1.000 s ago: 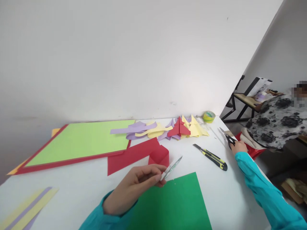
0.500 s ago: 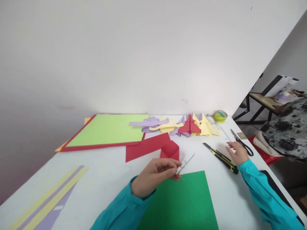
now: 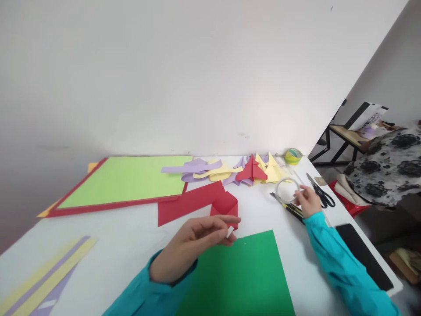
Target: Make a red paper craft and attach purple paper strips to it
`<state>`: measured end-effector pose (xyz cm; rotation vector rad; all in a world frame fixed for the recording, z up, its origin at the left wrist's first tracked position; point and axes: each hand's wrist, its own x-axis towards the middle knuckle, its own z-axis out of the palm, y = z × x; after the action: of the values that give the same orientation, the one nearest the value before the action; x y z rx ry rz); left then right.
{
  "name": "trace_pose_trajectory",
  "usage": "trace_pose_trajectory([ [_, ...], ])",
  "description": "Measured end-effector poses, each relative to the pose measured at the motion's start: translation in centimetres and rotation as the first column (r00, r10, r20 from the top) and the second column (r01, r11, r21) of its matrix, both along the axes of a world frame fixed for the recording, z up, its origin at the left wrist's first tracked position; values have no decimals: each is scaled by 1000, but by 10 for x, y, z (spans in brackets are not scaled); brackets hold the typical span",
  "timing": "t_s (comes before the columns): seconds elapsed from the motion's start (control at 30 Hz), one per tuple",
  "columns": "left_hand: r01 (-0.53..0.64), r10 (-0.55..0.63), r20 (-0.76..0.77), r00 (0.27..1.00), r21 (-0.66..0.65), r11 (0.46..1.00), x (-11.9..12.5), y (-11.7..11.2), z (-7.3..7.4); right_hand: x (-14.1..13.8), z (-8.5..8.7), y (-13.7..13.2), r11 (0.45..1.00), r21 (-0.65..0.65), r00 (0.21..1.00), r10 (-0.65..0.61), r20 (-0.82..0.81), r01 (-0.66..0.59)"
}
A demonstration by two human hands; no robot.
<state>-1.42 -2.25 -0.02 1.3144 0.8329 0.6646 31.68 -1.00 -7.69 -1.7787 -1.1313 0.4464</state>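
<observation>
My left hand hovers over the top edge of a green paper sheet, its fingers pinched on a small clear strip of tape. Just beyond it lies a folded red paper. My right hand is out to the right, gripping a clear tape roll that it lifts above a yellow-and-black utility knife. Black scissors lie on the table just right of that hand.
Large light-green and red sheets lie at the back left. Purple, yellow and red folded shapes and a green-yellow tape roll sit near the wall. Yellow and purple strips lie front left. A black phone rests by the right edge. A person in a patterned top sits to the right.
My right hand left the scissors on the table, moved left and picked up the clear tape roll. The strip in my left hand now shows much shorter.
</observation>
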Motion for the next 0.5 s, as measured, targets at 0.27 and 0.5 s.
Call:
trace_pose_trajectory([
  [0.27, -156, 166, 76, 983, -116, 981, 0, -10, -15, 82, -2, 12, 898, -201, 909, -344, 234, 392],
  [0.5, -329, 339, -34, 940, 164, 930, 8, -19, -38, -6, 12, -12, 966, -251, 990, 95, 100, -67],
])
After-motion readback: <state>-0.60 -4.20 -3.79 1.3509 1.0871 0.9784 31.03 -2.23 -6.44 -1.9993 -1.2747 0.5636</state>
